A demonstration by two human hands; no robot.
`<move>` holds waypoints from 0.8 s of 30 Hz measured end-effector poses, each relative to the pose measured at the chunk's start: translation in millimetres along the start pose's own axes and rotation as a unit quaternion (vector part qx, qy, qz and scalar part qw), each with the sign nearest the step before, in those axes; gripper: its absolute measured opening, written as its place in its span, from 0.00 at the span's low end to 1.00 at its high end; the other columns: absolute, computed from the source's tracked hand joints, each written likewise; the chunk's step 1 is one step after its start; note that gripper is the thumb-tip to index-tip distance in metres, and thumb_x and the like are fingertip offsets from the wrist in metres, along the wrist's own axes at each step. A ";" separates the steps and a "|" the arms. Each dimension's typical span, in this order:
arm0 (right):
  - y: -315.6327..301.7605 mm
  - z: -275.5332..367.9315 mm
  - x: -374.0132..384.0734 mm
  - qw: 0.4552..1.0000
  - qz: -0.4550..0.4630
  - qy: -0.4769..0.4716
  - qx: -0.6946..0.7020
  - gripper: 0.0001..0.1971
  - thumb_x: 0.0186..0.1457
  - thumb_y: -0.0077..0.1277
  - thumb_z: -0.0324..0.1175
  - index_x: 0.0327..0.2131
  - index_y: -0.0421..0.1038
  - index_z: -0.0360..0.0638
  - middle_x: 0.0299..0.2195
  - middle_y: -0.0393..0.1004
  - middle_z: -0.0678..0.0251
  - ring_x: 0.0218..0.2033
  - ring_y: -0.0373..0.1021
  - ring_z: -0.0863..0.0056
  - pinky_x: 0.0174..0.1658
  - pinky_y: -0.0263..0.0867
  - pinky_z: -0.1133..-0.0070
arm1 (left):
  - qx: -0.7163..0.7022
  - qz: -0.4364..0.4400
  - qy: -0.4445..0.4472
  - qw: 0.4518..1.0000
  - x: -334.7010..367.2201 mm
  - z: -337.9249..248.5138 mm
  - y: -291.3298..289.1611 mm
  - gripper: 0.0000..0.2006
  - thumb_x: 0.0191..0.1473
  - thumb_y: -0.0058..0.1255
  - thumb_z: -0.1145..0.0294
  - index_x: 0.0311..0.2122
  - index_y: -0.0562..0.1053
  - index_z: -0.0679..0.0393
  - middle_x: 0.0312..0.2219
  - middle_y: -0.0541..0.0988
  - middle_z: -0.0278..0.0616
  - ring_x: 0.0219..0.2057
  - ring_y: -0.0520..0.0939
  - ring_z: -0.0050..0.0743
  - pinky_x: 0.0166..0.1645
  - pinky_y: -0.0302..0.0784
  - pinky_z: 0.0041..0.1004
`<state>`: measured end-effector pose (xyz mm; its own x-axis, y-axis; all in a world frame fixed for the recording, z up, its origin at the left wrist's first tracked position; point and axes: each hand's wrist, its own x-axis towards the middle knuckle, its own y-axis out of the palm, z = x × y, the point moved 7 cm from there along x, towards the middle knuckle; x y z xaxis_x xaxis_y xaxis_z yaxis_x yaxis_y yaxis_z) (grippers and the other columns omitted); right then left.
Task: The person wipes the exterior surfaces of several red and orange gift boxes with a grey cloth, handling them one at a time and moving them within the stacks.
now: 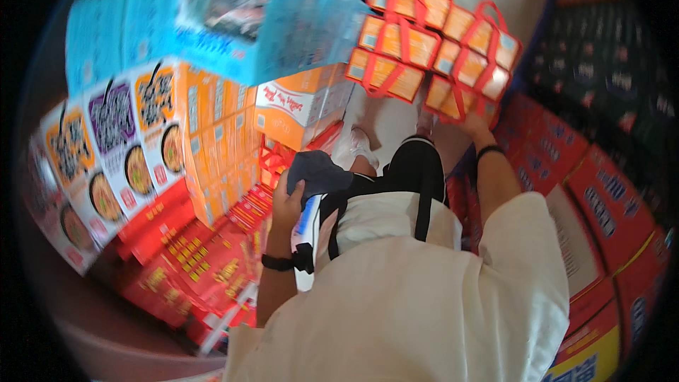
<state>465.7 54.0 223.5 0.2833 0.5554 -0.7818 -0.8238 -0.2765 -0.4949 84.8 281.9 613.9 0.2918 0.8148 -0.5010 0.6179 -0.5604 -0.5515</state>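
My left hand [288, 201] is closed around a bunched dark grey cloth [318, 175], held low at my left side. My right arm reaches forward, and my right hand [475, 125] is at the near edge of a group of orange boxes [396, 40] with red strap handles. Its fingers meet the nearest orange box [445, 100] on the right; blur and the box's red edge hide whether they grip it. Several of these boxes stand close together in two rows, handles looping over them.
To the left rise stacked blue cartons [304, 25], orange cartons [219, 148], white printed boxes [134, 148] and red gift boxes [212, 258]. Red cartons [601, 201] and dark green packs [601, 64] line the right. My feet stand on the pale floor [392, 124] between.
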 end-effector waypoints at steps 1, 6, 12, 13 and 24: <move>-8.9 -8.3 -3.9 0.999 -0.011 0.010 -0.030 0.26 0.52 0.50 0.51 0.48 0.72 0.41 0.44 0.75 0.47 0.46 0.72 0.53 0.49 0.67 0.62 | -0.018 -0.024 0.005 1.000 0.2 -5.1 -4.2 0.14 0.59 0.47 0.73 0.49 0.68 0.65 0.38 0.77 0.42 0.41 0.76 0.27 0.48 0.70 0.27; -3.6 -29.9 -19.3 0.994 0.067 0.022 -0.081 0.33 0.52 0.47 0.59 0.56 0.65 0.47 0.49 0.72 0.48 0.52 0.69 0.54 0.52 0.65 0.64 | -0.056 -0.088 -0.024 0.994 -30.9 48.9 -28.8 0.14 0.58 0.49 0.72 0.49 0.70 0.63 0.37 0.77 0.39 0.40 0.76 0.24 0.48 0.70 0.25; 7.0 22.3 -60.6 0.998 0.001 -0.009 -0.060 0.41 0.44 0.56 0.48 0.59 0.56 0.39 0.42 0.74 0.41 0.46 0.71 0.48 0.48 0.67 0.61 | -0.099 -0.198 -0.081 0.972 -92.1 118.2 -67.6 0.17 0.57 0.49 0.74 0.52 0.68 0.65 0.41 0.78 0.42 0.43 0.77 0.27 0.50 0.70 0.26; -4.2 24.9 -69.4 0.995 -0.019 -0.053 -0.079 0.39 0.45 0.56 0.47 0.59 0.56 0.41 0.41 0.74 0.42 0.45 0.71 0.47 0.47 0.67 0.61 | -0.127 -0.201 -0.103 0.966 -96.4 119.0 -72.2 0.18 0.57 0.50 0.74 0.52 0.68 0.65 0.41 0.78 0.42 0.44 0.77 0.27 0.51 0.70 0.25; -98.5 158.5 -238.3 0.996 0.032 0.042 -0.068 0.18 0.49 0.54 0.36 0.42 0.74 0.35 0.31 0.79 0.58 0.34 0.75 0.66 0.39 0.68 0.73 | -0.359 -0.254 -0.052 0.896 -64.2 247.1 -94.1 0.17 0.57 0.51 0.73 0.52 0.68 0.63 0.40 0.78 0.39 0.43 0.76 0.26 0.51 0.69 0.25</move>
<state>401.5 73.2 518.7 0.2775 0.4668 -0.8397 -0.7694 -0.4154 -0.4852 -172.4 245.6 533.1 -0.2076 0.8983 -0.3873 0.9734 0.1503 -0.1732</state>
